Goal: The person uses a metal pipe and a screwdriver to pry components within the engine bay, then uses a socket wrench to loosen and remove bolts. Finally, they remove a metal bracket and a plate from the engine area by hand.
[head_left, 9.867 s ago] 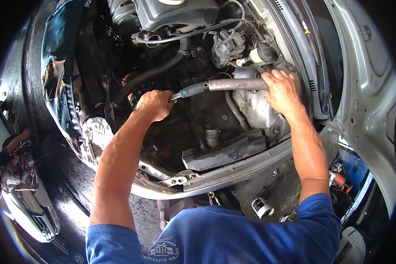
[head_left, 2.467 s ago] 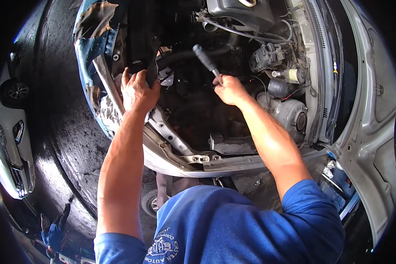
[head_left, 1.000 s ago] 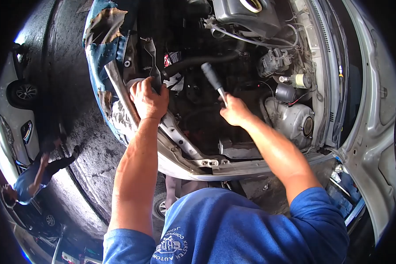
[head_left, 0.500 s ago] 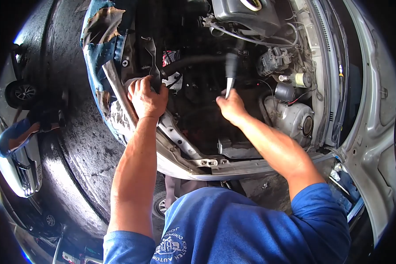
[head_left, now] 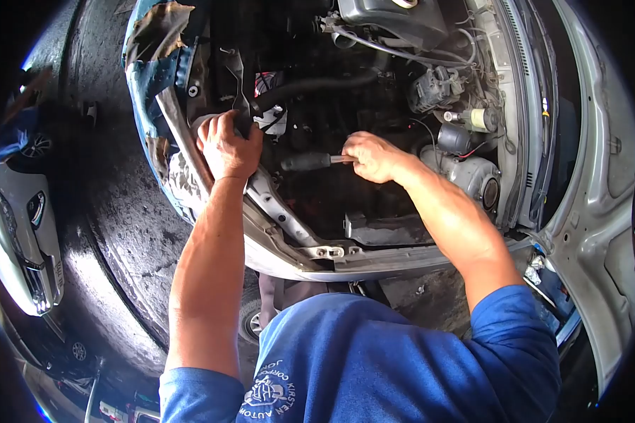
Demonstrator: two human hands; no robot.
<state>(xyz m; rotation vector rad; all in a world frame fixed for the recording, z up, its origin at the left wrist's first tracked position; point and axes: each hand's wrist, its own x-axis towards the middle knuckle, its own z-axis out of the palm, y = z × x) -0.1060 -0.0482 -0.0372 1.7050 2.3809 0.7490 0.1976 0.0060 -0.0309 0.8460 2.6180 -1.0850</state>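
My right hand is closed around the metal shaft of a tool with a thick dark grey end. That end points left over the dark engine bay, and the tool's exact kind is hard to make out. At the front crossmember, my left hand curls its fingers and thumb around the dark lower end of a narrow metal bracket. Its grip hides part of that piece. Just right of these fingers lie a black hose and a red and white packet.
A camouflage-patterned cloth drapes over the bumper. Further right sit a black plastic housing, a brake booster and a fluid reservoir. An open door stands at the right. A white car is parked at left.
My right hand has swung the tool from pointing away to pointing left, towards my left hand. My left hand keeps its place on the bracket. The view has shifted slightly.
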